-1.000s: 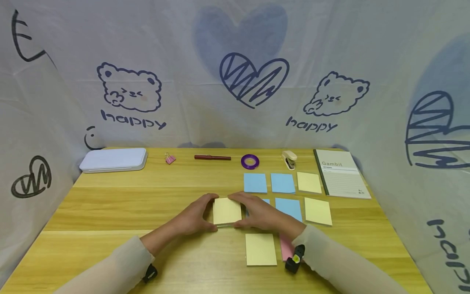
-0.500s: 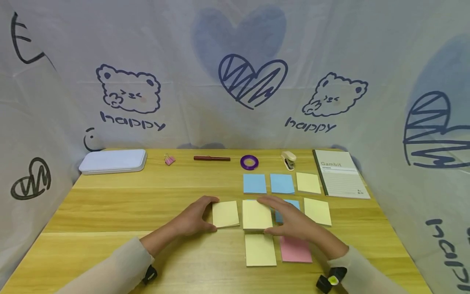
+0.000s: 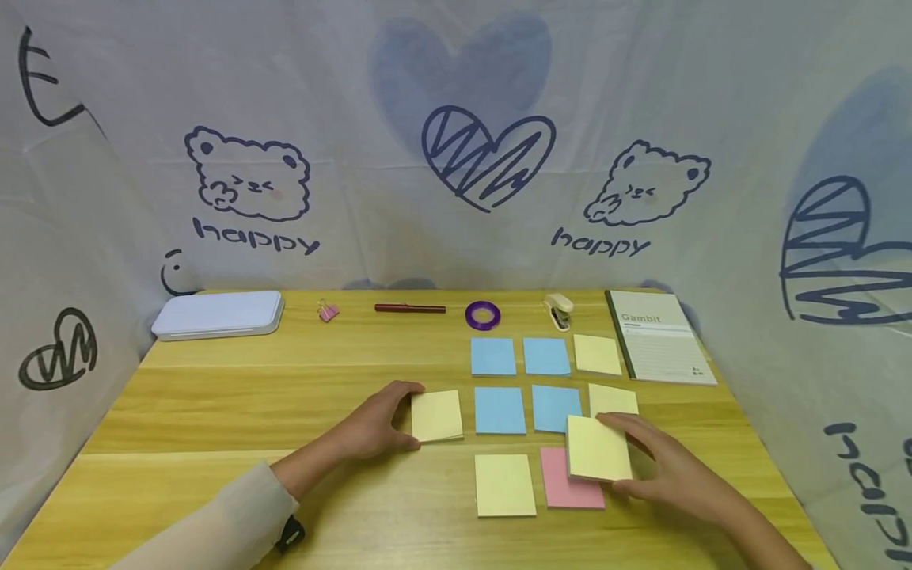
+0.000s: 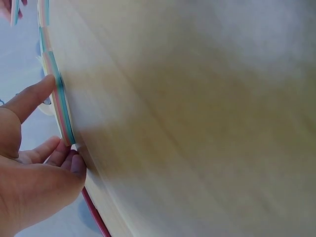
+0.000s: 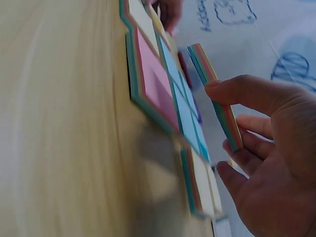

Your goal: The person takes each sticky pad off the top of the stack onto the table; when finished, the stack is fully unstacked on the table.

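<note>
My left hand (image 3: 374,427) holds a yellow-topped sticky note pad (image 3: 438,416) on the table, thumb at its front corner and fingers at its back left. The left wrist view shows this pad's coloured layers edge-on. Raised off the table, a second yellow-topped sticky note pad (image 5: 231,123) is pinched between thumb and fingers of my right hand (image 3: 677,471). From the head view it overlaps a pink pad (image 3: 554,479) and part of a yellow pad (image 3: 613,397). Blue pads (image 3: 499,410) lie between my hands, and another yellow pad (image 3: 506,484) sits nearer me.
Along the table's back stand a white case (image 3: 218,314), a pink binder clip (image 3: 328,311), a dark red pen (image 3: 409,308), a purple tape roll (image 3: 483,315), a small stapler (image 3: 560,310) and a notebook (image 3: 663,340). A printed cloth (image 3: 356,190) hangs behind.
Both hands were at one stack. My right hand has lifted the upper sticky note pad off and carried it right, past the blue pads. My left hand has stayed at the lower pad.
</note>
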Demonstrator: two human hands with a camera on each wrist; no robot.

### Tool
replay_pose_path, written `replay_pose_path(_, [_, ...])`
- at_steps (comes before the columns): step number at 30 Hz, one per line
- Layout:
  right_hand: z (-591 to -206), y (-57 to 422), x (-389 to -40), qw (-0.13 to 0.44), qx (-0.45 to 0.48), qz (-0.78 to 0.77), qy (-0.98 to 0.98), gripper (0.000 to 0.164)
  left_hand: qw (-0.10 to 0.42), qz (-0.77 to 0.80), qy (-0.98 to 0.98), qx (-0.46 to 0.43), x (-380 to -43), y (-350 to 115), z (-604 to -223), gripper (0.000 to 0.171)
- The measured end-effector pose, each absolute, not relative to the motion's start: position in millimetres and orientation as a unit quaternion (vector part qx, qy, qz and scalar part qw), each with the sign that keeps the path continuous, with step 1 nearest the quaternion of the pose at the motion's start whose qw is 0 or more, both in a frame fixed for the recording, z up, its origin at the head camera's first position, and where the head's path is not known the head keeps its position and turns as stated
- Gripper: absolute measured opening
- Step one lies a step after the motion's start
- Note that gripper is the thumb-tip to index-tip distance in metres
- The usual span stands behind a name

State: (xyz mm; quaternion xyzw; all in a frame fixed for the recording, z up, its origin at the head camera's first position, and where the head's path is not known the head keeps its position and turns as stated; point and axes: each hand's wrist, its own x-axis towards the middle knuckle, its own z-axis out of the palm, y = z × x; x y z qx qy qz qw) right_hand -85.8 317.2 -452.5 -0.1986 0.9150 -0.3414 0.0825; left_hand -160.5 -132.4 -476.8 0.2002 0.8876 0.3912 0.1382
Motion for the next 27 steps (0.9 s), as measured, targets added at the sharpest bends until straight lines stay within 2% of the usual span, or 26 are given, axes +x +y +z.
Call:
replay_pose_path(7, [-465, 356, -68, 0.068, -0.188, -0.381, 0.903, 0.084, 0.137, 0.386, 0.889, 0.206, -161, -133, -477, 0.078])
replay_pose_path(11, [-473, 368, -64, 0.084, -0.173, -0.380, 0.905, 0.085, 0.139, 0.386, 0.889, 0.203, -161, -133, -477, 0.078])
replay_pose_path(21, [-482, 374, -63, 0.114, -0.147, -0.284, 0.941, 0.085, 0.139, 0.383, 0.890, 0.205, -160, -133, -478, 0.078])
replay_pose_path(27, [-476, 370, -65, 0.103, -0.168, -0.265, 0.944, 0.084, 0.138, 0.387, 0.887, 0.211, -160, -133, -478, 0.080])
